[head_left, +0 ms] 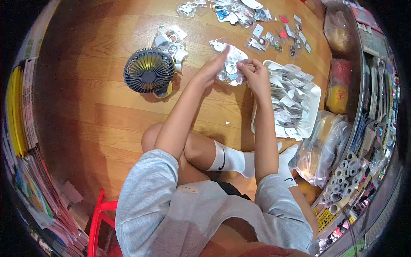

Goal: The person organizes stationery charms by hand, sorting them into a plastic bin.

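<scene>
I sit cross-legged on a wooden floor (102, 107). My left hand (213, 65) and my right hand (252, 70) meet over a clear plastic bag of small round items (231, 73) that lies on the floor. The left hand's fingers are stretched along the bag's left side, touching it. The right hand's fingers are curled and pinch the bag's upper right edge. Just right of the right hand stands a white tray (316, 96) piled with several white paper cards and small packets.
A small dark desk fan (148, 71) stands on the floor to the left of my hands. More packets of small trinkets (244, 13) lie scattered further out. Plastic bags (325, 145) and shelves of goods line the right; stacked booklets line the left. A red stool (99, 222) is behind me.
</scene>
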The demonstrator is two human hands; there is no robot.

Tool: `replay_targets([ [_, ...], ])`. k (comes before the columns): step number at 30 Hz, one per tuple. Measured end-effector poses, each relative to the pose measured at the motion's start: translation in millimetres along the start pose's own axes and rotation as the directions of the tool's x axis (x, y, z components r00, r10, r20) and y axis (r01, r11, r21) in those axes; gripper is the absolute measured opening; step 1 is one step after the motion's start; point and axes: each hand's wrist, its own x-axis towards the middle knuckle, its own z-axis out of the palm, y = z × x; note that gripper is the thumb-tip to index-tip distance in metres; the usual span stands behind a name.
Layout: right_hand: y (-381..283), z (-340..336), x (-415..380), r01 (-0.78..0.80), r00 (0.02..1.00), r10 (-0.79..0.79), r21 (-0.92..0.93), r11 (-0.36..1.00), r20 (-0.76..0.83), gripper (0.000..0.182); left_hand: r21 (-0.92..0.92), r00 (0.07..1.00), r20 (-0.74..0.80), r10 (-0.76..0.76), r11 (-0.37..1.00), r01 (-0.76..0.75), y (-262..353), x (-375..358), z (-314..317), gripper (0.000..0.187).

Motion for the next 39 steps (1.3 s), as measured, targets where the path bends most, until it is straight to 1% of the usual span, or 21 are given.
replay_targets([
  [2, 8.1, 5.4, -1.0, 0.013, 0.998, -0.014, -0.019, 1.000, -0.060, 0.017, 0.318, 0.982, 0.103, 0.159, 0.930, -0.184, -13.2, 13.1, -13.1, 0.033],
  [7, 16.1, -1.7, 19.1, 0.039, 0.975, -0.047, -0.038, 0.998, -0.219, 0.023, 0.328, 0.954, -0.081, 0.289, 0.912, -0.248, -4.6, 21.2, -29.1, 0.027],
  [9, 25.3, -8.7, 44.2, 0.147, 0.912, -0.254, -0.322, 0.935, -0.322, 0.031, 0.215, 0.803, -0.362, 0.473, 0.881, -0.422, 5.1, 21.8, -41.9, 0.028],
  [10, 28.3, -3.9, 54.9, 0.113, 0.934, -0.201, -0.289, 0.951, -0.295, 0.035, 0.215, 0.805, -0.360, 0.472, 0.881, -0.421, 4.6, 24.0, -43.2, 0.028],
  [11, 35.5, 7.0, 66.7, 0.114, 0.933, -0.202, -0.289, 0.951, -0.297, 0.035, 0.185, 0.722, -0.440, 0.534, 0.840, -0.509, 1.5, 27.6, -46.8, 0.030],
  [12, 49.5, 20.8, 78.7, 0.128, 0.907, -0.289, -0.452, 0.883, -0.308, 0.035, 0.164, 0.626, -0.518, 0.582, 0.787, -0.595, -1.2, 30.3, -49.9, 0.032],
  [13, 56.8, 31.1, 85.4, 0.133, 0.876, -0.376, -0.600, 0.789, -0.301, 0.036, 0.166, 0.624, -0.519, 0.585, 0.784, -0.598, -3.5, 32.9, -51.0, 0.032],
  [16, 33.5, 44.5, 75.9, 0.028, 0.954, -0.218, -0.659, 0.751, -0.208, 0.038, 0.236, 0.606, -0.561, 0.564, 0.810, -0.536, -8.1, 37.4, -51.3, 0.041],
  [17, 35.7, 42.1, 78.6, 0.031, 0.955, -0.218, -0.658, 0.752, -0.203, 0.038, 0.238, 0.602, -0.563, 0.566, 0.809, -0.538, -6.9, 36.9, -52.5, 0.041],
  [19, 40.4, 31.9, 81.5, -0.185, 0.978, 0.209, -0.386, 0.904, 0.019, 0.039, 0.224, 0.605, -0.536, 0.589, 0.790, -0.571, -6.8, 36.2, -53.1, 0.041],
  [20, 43.6, 33.6, 69.5, -0.113, 0.993, 0.112, -0.022, 0.993, -0.035, 0.032, 0.223, 0.607, -0.534, 0.589, 0.790, -0.571, -7.7, 35.7, -51.7, 0.041],
  [21, 44.7, 29.5, 66.6, -0.111, 0.993, 0.110, -0.024, 0.994, -0.035, 0.032, 0.284, 0.600, -0.524, 0.605, 0.788, -0.546, -8.8, 35.4, -50.1, 0.040],
  [23, 45.8, 19.2, 59.9, 0.117, 0.964, -0.166, -0.234, 0.965, -0.205, 0.028, 0.341, 0.594, -0.517, 0.617, 0.785, -0.518, -12.7, 36.9, -47.9, 0.039],
  [25, 22.9, 28.1, 35.9, 0.137, 0.958, -0.203, -0.296, 0.945, -0.205, 0.029, 0.499, 0.555, -0.477, 0.682, 0.730, -0.468, -20.9, 41.7, -47.5, 0.036],
  [27, 15.3, 47.1, 20.9, 0.155, 0.947, -0.242, -0.358, 0.921, -0.213, 0.029, 0.477, 0.603, -0.440, 0.665, 0.742, -0.471, -30.7, 49.4, -50.2, 0.038],
  [29, 17.2, 67.7, 15.2, 0.418, 0.822, -0.570, -0.653, 0.631, -0.024, 0.033, 0.435, 0.663, -0.454, 0.596, 0.797, -0.419, -31.2, 55.8, -52.9, 0.036],
  [30, 14.6, 68.1, 16.0, 0.420, 0.819, -0.573, -0.653, 0.631, -0.027, 0.033, 0.438, 0.662, -0.450, 0.599, 0.795, -0.421, -26.8, 53.4, -50.8, 0.036],
  [32, 7.6, 70.3, 17.1, 0.310, 0.942, -0.319, -0.622, 0.719, 0.101, 0.040, 0.078, 0.796, -0.416, 0.439, 0.890, -0.450, -16.2, 41.3, -44.5, 0.035],
  [36, -13.2, 54.5, 18.1, 0.335, 0.942, -0.243, -0.569, 0.751, 0.233, 0.039, 0.096, 0.841, -0.285, 0.459, 0.887, -0.451, -10.8, 32.5, -33.1, 0.031],
  [38, -21.1, 35.1, 23.6, 0.270, 0.892, -0.104, -0.334, 0.903, 0.439, 0.037, 0.047, 0.864, -0.249, 0.437, 0.897, -0.440, -8.7, 32.2, -33.7, 0.031],
  [39, -19.7, 21.8, 32.1, 0.241, 0.920, -0.103, -0.337, 0.910, 0.379, 0.036, 0.001, 0.885, -0.211, 0.416, 0.905, -0.425, -7.2, 32.6, -35.5, 0.032],
])
